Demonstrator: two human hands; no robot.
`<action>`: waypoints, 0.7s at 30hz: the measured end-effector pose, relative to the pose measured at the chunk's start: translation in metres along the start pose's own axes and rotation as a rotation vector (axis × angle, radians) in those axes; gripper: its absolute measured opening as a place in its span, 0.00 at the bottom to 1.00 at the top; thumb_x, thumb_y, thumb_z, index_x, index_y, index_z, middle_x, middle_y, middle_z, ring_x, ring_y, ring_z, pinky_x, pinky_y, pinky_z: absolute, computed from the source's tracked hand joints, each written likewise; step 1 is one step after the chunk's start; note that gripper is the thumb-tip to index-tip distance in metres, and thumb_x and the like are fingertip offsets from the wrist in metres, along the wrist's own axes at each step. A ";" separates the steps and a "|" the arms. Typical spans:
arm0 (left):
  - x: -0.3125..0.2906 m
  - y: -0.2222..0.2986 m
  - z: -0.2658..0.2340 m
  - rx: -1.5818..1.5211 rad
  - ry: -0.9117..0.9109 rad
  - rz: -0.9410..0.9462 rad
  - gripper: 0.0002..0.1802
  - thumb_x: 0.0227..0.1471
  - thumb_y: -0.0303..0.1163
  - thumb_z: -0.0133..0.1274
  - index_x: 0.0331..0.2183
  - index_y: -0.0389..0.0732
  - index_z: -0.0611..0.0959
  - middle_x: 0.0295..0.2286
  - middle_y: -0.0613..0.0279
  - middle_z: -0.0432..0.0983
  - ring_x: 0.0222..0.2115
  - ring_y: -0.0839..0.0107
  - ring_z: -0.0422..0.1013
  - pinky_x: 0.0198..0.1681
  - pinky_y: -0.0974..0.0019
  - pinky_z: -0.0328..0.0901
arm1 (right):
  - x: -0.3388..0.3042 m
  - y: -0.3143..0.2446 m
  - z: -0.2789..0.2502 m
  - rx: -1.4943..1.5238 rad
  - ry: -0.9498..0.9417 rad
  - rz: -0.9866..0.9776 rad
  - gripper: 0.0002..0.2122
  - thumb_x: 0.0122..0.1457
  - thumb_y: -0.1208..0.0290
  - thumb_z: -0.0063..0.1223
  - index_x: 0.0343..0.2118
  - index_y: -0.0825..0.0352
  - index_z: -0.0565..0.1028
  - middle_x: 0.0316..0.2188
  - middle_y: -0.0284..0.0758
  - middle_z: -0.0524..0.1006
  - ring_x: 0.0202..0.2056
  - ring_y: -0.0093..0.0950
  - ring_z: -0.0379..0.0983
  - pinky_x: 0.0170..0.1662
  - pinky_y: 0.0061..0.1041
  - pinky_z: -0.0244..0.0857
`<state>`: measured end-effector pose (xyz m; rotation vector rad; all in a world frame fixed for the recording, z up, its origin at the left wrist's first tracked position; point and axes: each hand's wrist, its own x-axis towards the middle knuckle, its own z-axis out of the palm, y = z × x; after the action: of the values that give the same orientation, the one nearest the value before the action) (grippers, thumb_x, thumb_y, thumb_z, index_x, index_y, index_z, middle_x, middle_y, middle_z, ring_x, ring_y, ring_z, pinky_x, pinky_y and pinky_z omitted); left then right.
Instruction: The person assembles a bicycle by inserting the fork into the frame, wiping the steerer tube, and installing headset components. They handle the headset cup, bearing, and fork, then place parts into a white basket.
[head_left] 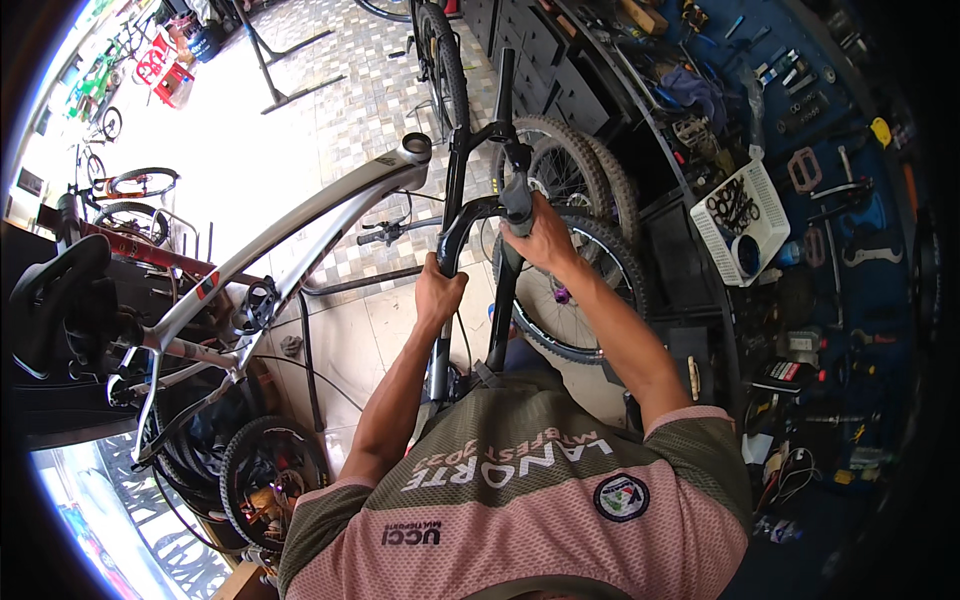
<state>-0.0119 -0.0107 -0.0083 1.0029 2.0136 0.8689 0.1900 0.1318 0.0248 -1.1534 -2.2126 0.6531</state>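
A black bicycle suspension fork [468,222] stands in front of me, its steerer tube pointing away and its legs toward my body. My left hand [440,292] is wrapped round the fork's left leg, just below the arch. With my right hand [543,238] I grip a grey rag [516,200], which is pressed around the right leg between the arch and the crown. Some of the right fingers are hidden behind the rag and the leg. Left of the fork, a silver bicycle frame [318,205] is held up, its head tube near the fork crown.
Bicycle wheels [610,290] lean against black drawers [570,90] on the right. The bench there carries many tools and a white basket [765,240] with black parts. A handlebar [385,234] hangs behind the fork. At lower left stands another wheel [235,470]; a red chair [165,75] is far left.
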 end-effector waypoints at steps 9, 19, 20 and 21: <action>-0.007 0.001 0.000 0.008 0.039 -0.009 0.20 0.45 0.37 0.61 0.36 0.34 0.75 0.25 0.45 0.78 0.28 0.48 0.77 0.37 0.48 0.70 | 0.004 -0.014 -0.010 -0.085 -0.053 -0.048 0.21 0.59 0.57 0.68 0.50 0.66 0.80 0.49 0.46 0.73 0.50 0.48 0.75 0.54 0.43 0.71; -0.003 -0.010 0.008 0.041 0.009 -0.018 0.23 0.46 0.37 0.62 0.40 0.35 0.74 0.30 0.37 0.81 0.35 0.36 0.79 0.42 0.43 0.71 | 0.017 -0.053 -0.020 -0.699 -0.230 -0.154 0.23 0.54 0.49 0.69 0.44 0.65 0.84 0.42 0.39 0.80 0.54 0.40 0.72 0.55 0.43 0.66; -0.003 -0.013 0.010 0.039 0.003 -0.012 0.23 0.46 0.37 0.62 0.40 0.35 0.74 0.30 0.38 0.81 0.35 0.36 0.79 0.42 0.43 0.71 | 0.022 -0.053 -0.019 -0.638 -0.265 -0.066 0.24 0.54 0.49 0.69 0.44 0.65 0.84 0.43 0.40 0.81 0.55 0.40 0.73 0.57 0.44 0.66; -0.005 -0.012 0.010 0.045 -0.010 -0.023 0.23 0.46 0.38 0.62 0.40 0.35 0.74 0.30 0.37 0.82 0.35 0.36 0.79 0.42 0.43 0.71 | 0.027 -0.053 -0.017 -0.574 -0.299 0.024 0.24 0.54 0.48 0.69 0.44 0.65 0.85 0.45 0.42 0.81 0.56 0.40 0.73 0.59 0.45 0.66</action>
<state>-0.0062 -0.0181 -0.0218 1.0050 2.0406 0.8084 0.1577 0.1301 0.0781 -1.4274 -2.7508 0.1998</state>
